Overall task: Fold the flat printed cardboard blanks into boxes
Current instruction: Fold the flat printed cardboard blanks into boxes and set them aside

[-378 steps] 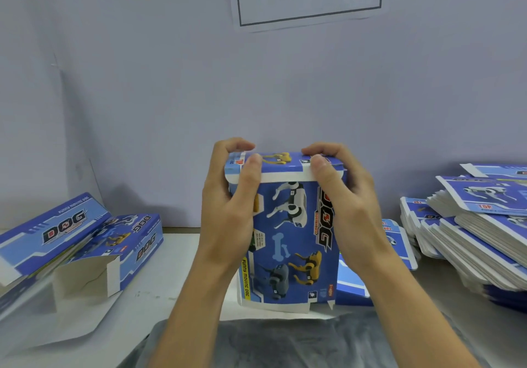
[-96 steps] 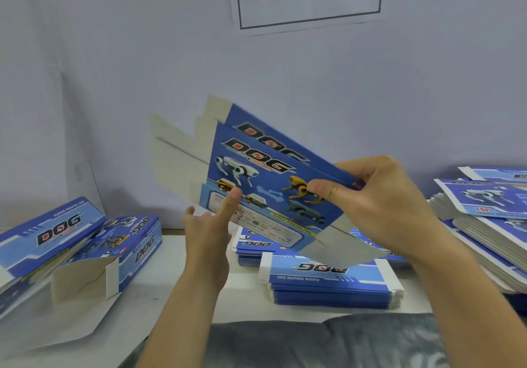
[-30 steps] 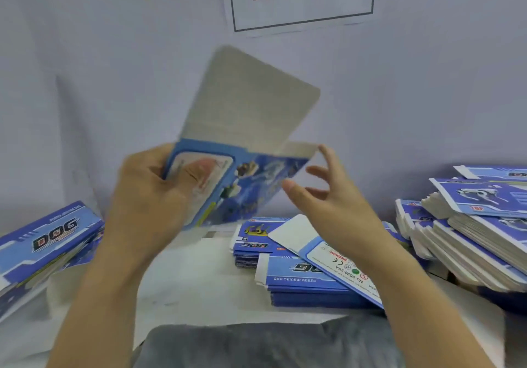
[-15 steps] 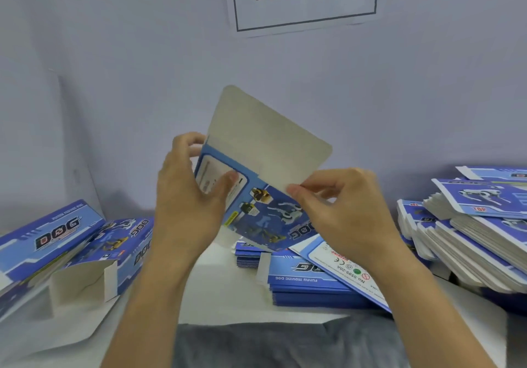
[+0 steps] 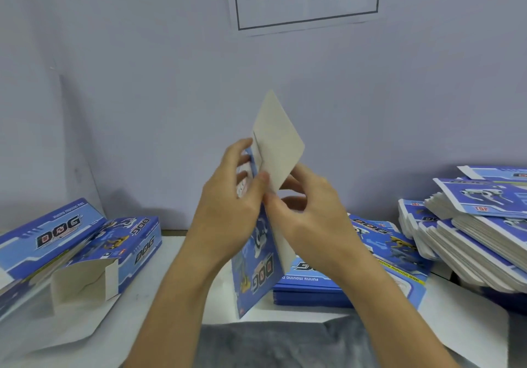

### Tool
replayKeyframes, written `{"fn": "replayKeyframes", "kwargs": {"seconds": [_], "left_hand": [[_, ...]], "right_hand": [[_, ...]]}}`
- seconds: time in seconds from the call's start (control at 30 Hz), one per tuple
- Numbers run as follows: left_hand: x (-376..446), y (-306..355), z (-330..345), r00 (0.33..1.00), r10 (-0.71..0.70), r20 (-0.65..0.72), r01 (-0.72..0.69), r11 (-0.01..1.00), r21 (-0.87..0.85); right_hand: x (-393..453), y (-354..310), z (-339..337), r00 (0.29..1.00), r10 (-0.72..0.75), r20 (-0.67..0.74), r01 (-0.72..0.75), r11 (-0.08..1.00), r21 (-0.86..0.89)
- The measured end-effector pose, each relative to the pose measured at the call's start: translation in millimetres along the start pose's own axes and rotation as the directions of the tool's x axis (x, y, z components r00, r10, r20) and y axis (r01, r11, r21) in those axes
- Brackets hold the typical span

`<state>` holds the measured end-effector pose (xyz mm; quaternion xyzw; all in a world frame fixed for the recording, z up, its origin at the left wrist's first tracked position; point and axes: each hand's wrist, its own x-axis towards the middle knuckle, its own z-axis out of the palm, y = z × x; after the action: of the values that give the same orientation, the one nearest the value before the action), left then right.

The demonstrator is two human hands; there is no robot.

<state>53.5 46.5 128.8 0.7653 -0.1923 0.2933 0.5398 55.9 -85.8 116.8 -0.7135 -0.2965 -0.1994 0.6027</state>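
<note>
Above white bench [image 5: 171, 256], I see left hand [image 5: 228, 208] and right hand [image 5: 310, 213] both pinching blue printed cardboard blank [image 5: 256, 259], held upright mid-air, grey flap [image 5: 278, 142] raised, likely to pop sleeve open; fingers curled on card.

Soft, even light all over, bright enough, with a cool bluish cast on the wall [image 5: 142, 82]. No glare. Faint shadows sit under the folded boxes [image 5: 85, 247] at left. The hands [image 5: 271, 210] and the blank [image 5: 278, 145] between them smear with motion blur. Wide lens: the stacks [image 5: 479, 233] at right bow near the frame edge.
</note>
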Motion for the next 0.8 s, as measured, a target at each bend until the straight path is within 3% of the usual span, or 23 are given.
{"fn": "replayKeyframes", "kwargs": {"seconds": [0.33, 0.47, 0.67, 0.8], "left_hand": [[0, -5, -1, 0.993, -0.02, -0.12, 0.042, 0.982, 0.186], [0, 1, -9, 0.977, -0.02, -0.213, 0.077, 0.962, 0.262], [-1, 5, -9, 0.984, -0.026, -0.175, 0.069, 0.968, 0.243], [1, -1, -9, 0.954, 0.03, -0.299, 0.056, 0.959, 0.276]], "right_hand": [[-2, -8, -5, 0.998, -0.024, 0.057, 0.027, 0.997, -0.067], [2, -5, -15, 1.0, -0.021, 0.002, 0.021, 0.984, -0.176], [4, 0, -17, 0.991, -0.072, -0.114, 0.035, 0.955, -0.294], [3, -2, -12, 0.989, -0.072, -0.128, 0.028, 0.948, -0.317]]}}
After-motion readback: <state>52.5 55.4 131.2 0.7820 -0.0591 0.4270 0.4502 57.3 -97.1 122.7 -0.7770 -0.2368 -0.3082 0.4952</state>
